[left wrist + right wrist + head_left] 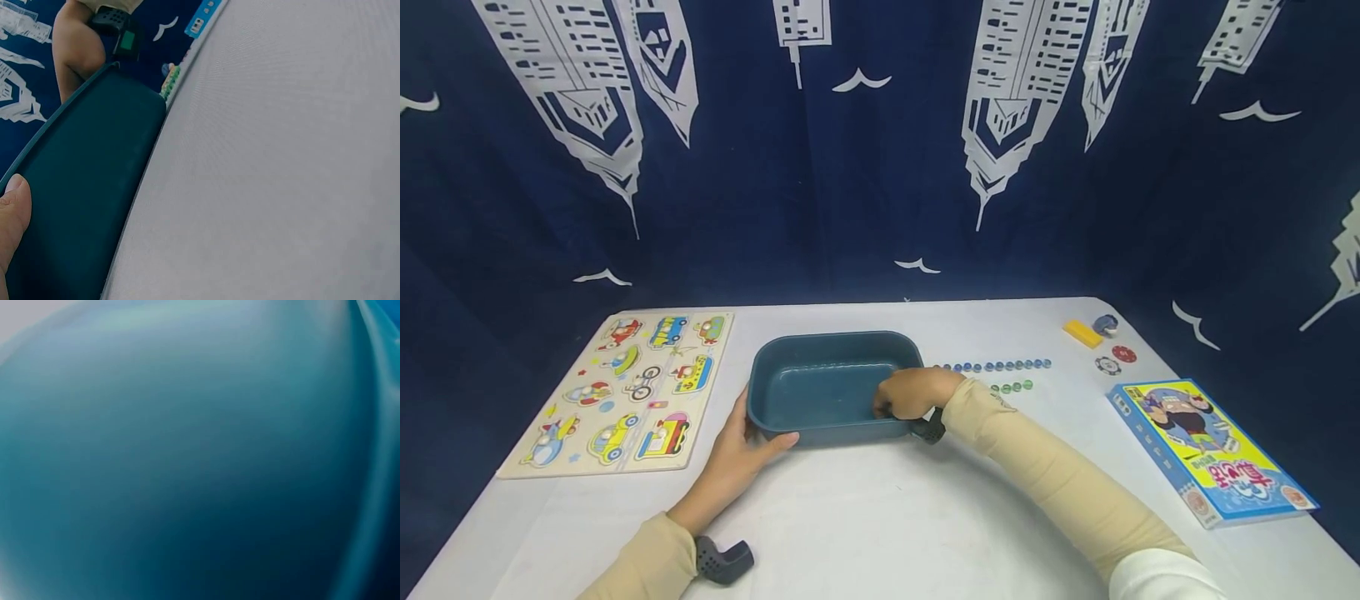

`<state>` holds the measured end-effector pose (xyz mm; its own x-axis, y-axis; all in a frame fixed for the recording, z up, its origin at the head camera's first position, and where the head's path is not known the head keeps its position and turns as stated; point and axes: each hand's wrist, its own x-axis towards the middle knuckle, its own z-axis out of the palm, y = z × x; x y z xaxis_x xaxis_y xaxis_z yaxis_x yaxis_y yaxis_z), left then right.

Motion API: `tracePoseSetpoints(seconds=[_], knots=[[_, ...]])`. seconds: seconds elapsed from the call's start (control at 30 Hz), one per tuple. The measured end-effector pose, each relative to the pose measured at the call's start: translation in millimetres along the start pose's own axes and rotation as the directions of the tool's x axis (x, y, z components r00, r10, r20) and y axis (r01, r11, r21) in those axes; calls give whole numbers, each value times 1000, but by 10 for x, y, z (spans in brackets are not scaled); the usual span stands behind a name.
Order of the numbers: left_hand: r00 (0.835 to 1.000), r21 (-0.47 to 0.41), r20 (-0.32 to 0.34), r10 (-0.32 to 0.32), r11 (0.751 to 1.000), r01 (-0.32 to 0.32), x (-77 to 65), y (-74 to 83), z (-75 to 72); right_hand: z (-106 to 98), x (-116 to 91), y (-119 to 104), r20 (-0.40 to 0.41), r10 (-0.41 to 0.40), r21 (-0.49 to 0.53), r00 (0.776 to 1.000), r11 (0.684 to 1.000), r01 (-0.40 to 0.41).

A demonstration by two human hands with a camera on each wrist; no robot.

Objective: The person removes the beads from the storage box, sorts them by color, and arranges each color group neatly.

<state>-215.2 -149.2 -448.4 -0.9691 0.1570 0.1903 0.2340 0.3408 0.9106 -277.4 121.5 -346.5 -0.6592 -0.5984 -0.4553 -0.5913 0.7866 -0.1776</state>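
A dark teal rectangular box (831, 435) with an open top stands at the middle of the table. My left hand (736, 452) holds its near left corner, thumb (14, 203) on the front wall and fingers along the left side. My right hand (917, 393) reaches over the right end, its curled fingers pointing down inside near the front right corner. I cannot tell whether those fingertips hold anything. The box wall (187, 444) fills the right wrist view, blurred, with the fingers hidden.
Blue glass beads (997, 366) and green ones (1017, 387) lie in rows right of the box. A wooden picture puzzle (625, 392) lies at left. At right are a game box (1213, 450), a yellow block (1082, 334), a blue object (1105, 325) and two chips (1123, 354).
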Motion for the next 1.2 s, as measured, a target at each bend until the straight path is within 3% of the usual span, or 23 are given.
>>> tracePoseSetpoints(seconds=[0.2,0.43,0.6,0.73,0.87,1.0,1.2], knots=[[1000,0,2,-2,1000,2,0,6,4,-3,-4,12,2,-44,-5,999,999,44],[1000,5,-5,-7,1000,7,0,-5,-2,-10,30,43,-33,-78,64,996,995,80],[1000,-1,-4,-3,1000,3,10,-19,4,39,50,108,-151,-115,152,982,979,138],[1000,-5,-3,-3,1000,3,16,-20,9,98,36,165,-291,-183,205,939,947,248],[1000,-1,3,-5,1000,5,19,-8,21,129,-45,201,-427,-226,266,876,894,361],[1000,0,2,-10,1000,10,14,7,20,127,-164,232,-515,-222,387,828,801,456],[1000,6,4,-8,1000,8,12,7,17,164,-347,408,-597,-116,566,794,640,520]])
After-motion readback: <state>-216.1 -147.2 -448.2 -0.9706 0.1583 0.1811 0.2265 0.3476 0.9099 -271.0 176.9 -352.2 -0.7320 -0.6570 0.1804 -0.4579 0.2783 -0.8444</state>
